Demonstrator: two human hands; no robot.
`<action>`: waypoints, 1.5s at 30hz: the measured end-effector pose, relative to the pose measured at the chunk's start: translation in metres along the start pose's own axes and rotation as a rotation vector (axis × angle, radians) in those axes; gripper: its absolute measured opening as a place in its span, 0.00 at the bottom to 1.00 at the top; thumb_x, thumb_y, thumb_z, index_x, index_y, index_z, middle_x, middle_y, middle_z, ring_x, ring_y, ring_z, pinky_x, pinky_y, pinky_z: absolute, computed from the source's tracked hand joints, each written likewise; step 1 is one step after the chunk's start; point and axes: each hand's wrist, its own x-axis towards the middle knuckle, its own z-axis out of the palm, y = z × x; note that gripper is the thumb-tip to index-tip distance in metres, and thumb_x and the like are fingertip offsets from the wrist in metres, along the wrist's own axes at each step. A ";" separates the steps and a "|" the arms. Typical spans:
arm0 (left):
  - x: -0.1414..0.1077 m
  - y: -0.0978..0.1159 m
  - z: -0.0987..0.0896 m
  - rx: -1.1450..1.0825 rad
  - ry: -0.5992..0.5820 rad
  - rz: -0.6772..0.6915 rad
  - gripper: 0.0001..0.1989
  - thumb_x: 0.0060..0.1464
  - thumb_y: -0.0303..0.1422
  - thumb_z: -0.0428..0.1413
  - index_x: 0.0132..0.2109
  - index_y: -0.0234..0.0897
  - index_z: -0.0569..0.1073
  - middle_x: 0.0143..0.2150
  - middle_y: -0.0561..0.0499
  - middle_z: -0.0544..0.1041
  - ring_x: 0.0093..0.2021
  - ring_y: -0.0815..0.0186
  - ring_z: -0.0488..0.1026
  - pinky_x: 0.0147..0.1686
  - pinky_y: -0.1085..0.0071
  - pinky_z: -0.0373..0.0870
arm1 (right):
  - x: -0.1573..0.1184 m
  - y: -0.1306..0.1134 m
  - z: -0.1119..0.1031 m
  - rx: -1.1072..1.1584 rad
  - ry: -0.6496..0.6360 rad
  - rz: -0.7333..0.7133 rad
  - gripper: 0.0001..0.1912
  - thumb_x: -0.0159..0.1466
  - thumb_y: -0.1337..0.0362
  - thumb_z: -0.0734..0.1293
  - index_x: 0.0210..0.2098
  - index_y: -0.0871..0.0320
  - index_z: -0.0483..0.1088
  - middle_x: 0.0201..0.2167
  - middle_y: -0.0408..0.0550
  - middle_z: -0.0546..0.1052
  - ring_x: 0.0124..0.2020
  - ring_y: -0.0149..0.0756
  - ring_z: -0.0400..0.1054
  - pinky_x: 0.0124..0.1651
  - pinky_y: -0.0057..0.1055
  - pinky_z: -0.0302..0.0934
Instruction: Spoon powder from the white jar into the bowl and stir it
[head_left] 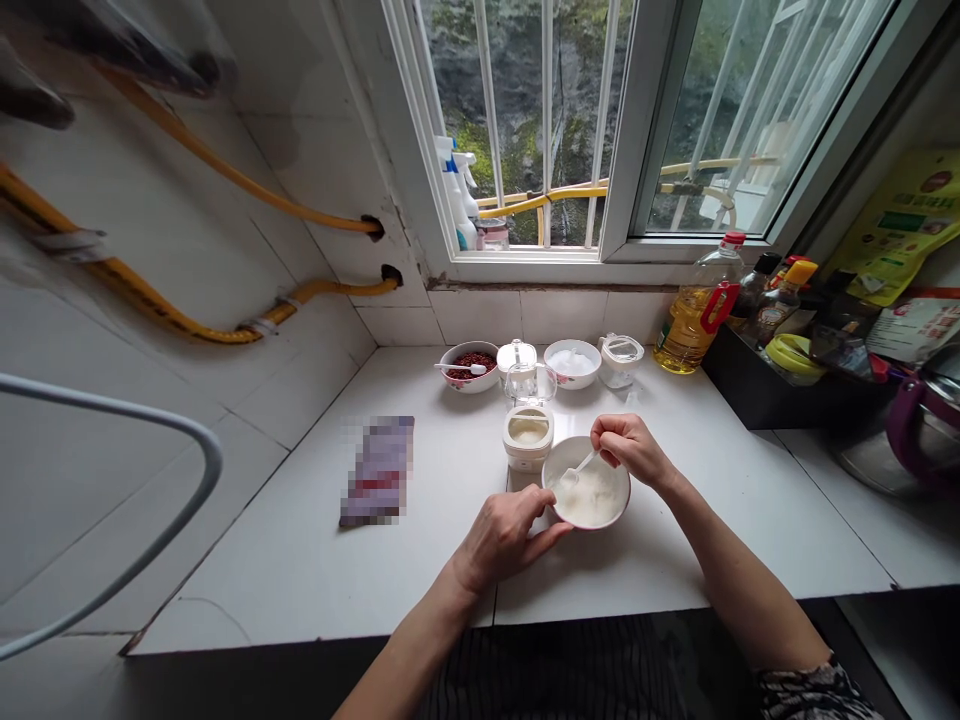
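A white bowl (619, 505) of pale powder stands near the counter's front edge. Its left rim is gripped by my left hand (510, 535), thumb along the near side and fingers at the rim. Between the closed fingers of my right hand (628, 447) is the handle of a small white spoon (581, 468), its tip in the powder. Just behind and left of the bowl sits a white seasoning jar (528, 455) with its clear lid (529, 382) raised and pale contents inside.
Behind are a bowl of dried red pieces (469, 381) with a spoon, a lidded jar (517, 358), a bowl of white grains (574, 378) and a clear jar (621, 372). A blurred packet (379, 472) lies left. An oil bottle (686, 325) and black box (742, 385) stand right.
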 end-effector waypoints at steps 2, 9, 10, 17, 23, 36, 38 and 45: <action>0.000 0.000 0.000 -0.001 0.000 0.000 0.11 0.66 0.40 0.50 0.40 0.37 0.65 0.24 0.57 0.69 0.19 0.73 0.65 0.20 0.76 0.61 | -0.001 0.000 0.000 -0.023 -0.010 -0.019 0.07 0.46 0.66 0.58 0.17 0.57 0.65 0.11 0.38 0.61 0.15 0.26 0.52 0.20 0.25 0.46; 0.001 0.000 0.000 0.012 0.001 0.002 0.12 0.66 0.41 0.49 0.40 0.36 0.64 0.24 0.57 0.68 0.19 0.73 0.65 0.20 0.76 0.61 | -0.004 -0.004 0.004 -0.024 -0.070 -0.046 0.06 0.46 0.67 0.57 0.17 0.58 0.65 0.12 0.38 0.63 0.16 0.26 0.53 0.21 0.25 0.47; 0.001 0.000 0.000 0.013 -0.002 0.001 0.12 0.66 0.41 0.49 0.40 0.36 0.64 0.24 0.57 0.68 0.19 0.73 0.65 0.20 0.76 0.61 | -0.004 -0.004 0.004 -0.002 -0.075 -0.037 0.06 0.46 0.67 0.58 0.17 0.58 0.65 0.12 0.38 0.63 0.16 0.26 0.53 0.21 0.25 0.48; 0.000 0.000 0.000 0.000 -0.002 0.006 0.11 0.66 0.41 0.50 0.40 0.36 0.65 0.24 0.57 0.68 0.19 0.73 0.65 0.20 0.77 0.61 | 0.004 -0.002 0.001 0.277 -0.008 0.107 0.05 0.44 0.66 0.60 0.16 0.58 0.66 0.08 0.37 0.60 0.13 0.26 0.52 0.20 0.26 0.43; 0.000 -0.001 0.000 0.008 -0.003 0.007 0.12 0.66 0.41 0.49 0.40 0.36 0.64 0.24 0.57 0.68 0.19 0.72 0.65 0.20 0.76 0.61 | 0.004 -0.002 -0.002 0.380 0.037 0.043 0.04 0.48 0.66 0.62 0.21 0.59 0.68 0.11 0.39 0.66 0.16 0.27 0.56 0.24 0.28 0.52; 0.001 0.001 -0.001 0.006 -0.020 -0.018 0.12 0.66 0.41 0.49 0.39 0.37 0.65 0.24 0.57 0.68 0.19 0.73 0.64 0.20 0.76 0.60 | -0.003 0.006 0.017 -0.603 0.148 -0.808 0.11 0.65 0.76 0.57 0.36 0.56 0.67 0.28 0.43 0.77 0.28 0.33 0.68 0.54 0.43 0.57; 0.001 0.001 -0.001 0.007 -0.017 -0.014 0.12 0.66 0.41 0.49 0.39 0.37 0.65 0.24 0.57 0.68 0.19 0.73 0.65 0.20 0.76 0.60 | -0.003 0.005 0.016 -0.669 0.153 -0.882 0.13 0.64 0.78 0.57 0.38 0.56 0.67 0.29 0.43 0.77 0.28 0.33 0.69 0.56 0.43 0.56; 0.000 0.000 -0.001 -0.006 -0.022 -0.022 0.12 0.66 0.41 0.50 0.40 0.37 0.65 0.24 0.57 0.68 0.19 0.73 0.66 0.21 0.76 0.61 | -0.013 -0.008 0.005 -0.324 0.255 -0.633 0.08 0.61 0.72 0.59 0.30 0.54 0.66 0.22 0.42 0.74 0.29 0.38 0.67 0.48 0.40 0.60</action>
